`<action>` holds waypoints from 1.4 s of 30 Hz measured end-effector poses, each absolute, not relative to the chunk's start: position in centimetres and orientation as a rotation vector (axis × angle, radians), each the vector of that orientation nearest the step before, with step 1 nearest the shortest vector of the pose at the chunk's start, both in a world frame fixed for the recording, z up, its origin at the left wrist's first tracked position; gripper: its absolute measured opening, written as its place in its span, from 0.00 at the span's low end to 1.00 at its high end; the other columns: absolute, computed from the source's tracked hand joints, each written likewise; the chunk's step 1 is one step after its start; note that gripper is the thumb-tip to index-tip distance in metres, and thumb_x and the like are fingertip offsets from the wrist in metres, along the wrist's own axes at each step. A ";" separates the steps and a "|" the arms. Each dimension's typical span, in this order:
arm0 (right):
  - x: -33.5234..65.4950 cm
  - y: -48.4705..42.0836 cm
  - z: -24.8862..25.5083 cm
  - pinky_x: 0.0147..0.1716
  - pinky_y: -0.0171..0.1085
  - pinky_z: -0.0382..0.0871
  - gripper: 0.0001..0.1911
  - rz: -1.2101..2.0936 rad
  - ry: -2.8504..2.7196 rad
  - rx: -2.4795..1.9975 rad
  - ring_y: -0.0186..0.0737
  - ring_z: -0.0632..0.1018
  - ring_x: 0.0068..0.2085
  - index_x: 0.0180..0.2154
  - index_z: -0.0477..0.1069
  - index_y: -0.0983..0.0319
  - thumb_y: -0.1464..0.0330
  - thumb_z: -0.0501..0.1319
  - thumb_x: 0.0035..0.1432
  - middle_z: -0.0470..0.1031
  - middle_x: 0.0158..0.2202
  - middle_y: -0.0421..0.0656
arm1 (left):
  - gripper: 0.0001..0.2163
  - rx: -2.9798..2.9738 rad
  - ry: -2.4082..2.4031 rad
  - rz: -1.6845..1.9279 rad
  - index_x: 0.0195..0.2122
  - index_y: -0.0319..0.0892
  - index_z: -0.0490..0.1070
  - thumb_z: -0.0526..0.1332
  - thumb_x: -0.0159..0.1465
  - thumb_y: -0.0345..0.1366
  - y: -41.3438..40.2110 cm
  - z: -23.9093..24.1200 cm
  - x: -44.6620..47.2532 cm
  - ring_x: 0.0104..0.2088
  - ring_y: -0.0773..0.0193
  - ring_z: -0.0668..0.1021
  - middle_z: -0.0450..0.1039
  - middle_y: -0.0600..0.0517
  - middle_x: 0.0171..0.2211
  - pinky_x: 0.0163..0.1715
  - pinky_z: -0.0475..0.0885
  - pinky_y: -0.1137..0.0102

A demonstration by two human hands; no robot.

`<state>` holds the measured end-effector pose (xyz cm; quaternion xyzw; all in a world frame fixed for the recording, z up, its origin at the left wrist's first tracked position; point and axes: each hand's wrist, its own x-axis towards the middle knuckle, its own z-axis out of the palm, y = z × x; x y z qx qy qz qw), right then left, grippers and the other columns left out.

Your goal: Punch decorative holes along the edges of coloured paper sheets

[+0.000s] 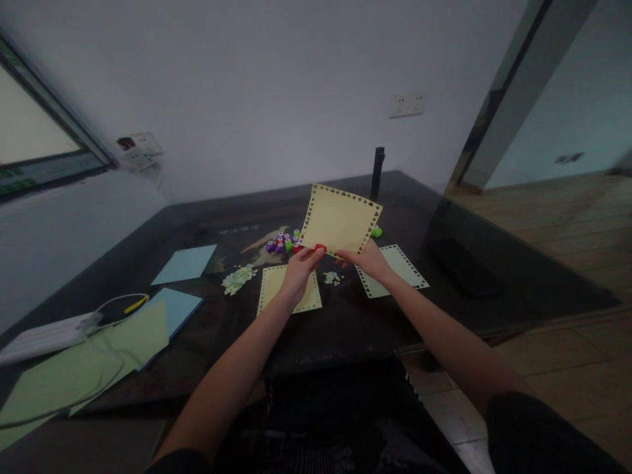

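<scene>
A pale yellow sheet of paper [340, 217] is raised and tilted above the table, with small shapes punched along its edges. My left hand [299, 270] is closed on a small red paper punch [320, 247] at the sheet's lower edge. On the other side, my right hand [371, 261] grips the lower right part of the sheet, its fingers partly hidden. Beneath my left arm lies another punched yellow sheet [310, 299]. A pale green punched sheet [395, 266] rests under my right wrist. Several colourful punches [284, 242] cluster behind the left hand.
Paper cut-outs form a larger pile [238, 279] and a smaller one [332, 278]. Blue paper [185, 263], green sheets [99, 355] and a white power strip [44, 337] with a cable lie left. A black upright object [378, 172] stands behind; a green punch [376, 231] sits right.
</scene>
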<state>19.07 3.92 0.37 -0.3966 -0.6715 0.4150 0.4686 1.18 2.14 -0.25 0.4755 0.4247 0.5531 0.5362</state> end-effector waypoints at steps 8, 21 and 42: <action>18.9 3.5 1.0 0.27 0.37 0.72 0.11 0.972 -1.676 -1.022 0.37 0.75 0.22 0.33 0.74 0.67 0.65 0.63 0.50 0.77 0.25 0.47 | 0.13 0.961 0.848 1.339 0.30 0.38 0.75 0.71 0.47 0.39 1.9 0.1 1.6 0.37 0.64 0.75 0.75 0.48 0.36 0.41 0.67 0.68; 18.9 3.5 0.9 0.27 0.39 0.73 0.12 0.949 -1.695 -1.076 0.39 0.76 0.23 0.33 0.73 0.65 0.63 0.62 0.51 0.77 0.26 0.47 | 0.13 0.954 0.840 1.356 0.30 0.38 0.75 0.71 0.47 0.39 2.0 0.0 1.6 0.36 0.65 0.75 0.75 0.48 0.35 0.39 0.67 0.71; 18.8 3.6 0.7 0.27 0.40 0.74 0.13 0.969 -1.676 -1.081 0.39 0.76 0.23 0.35 0.73 0.66 0.64 0.62 0.50 0.78 0.26 0.48 | 0.12 0.952 0.829 1.374 0.30 0.38 0.75 0.70 0.47 0.38 2.1 -0.2 1.7 0.35 0.67 0.75 0.75 0.49 0.35 0.37 0.66 0.72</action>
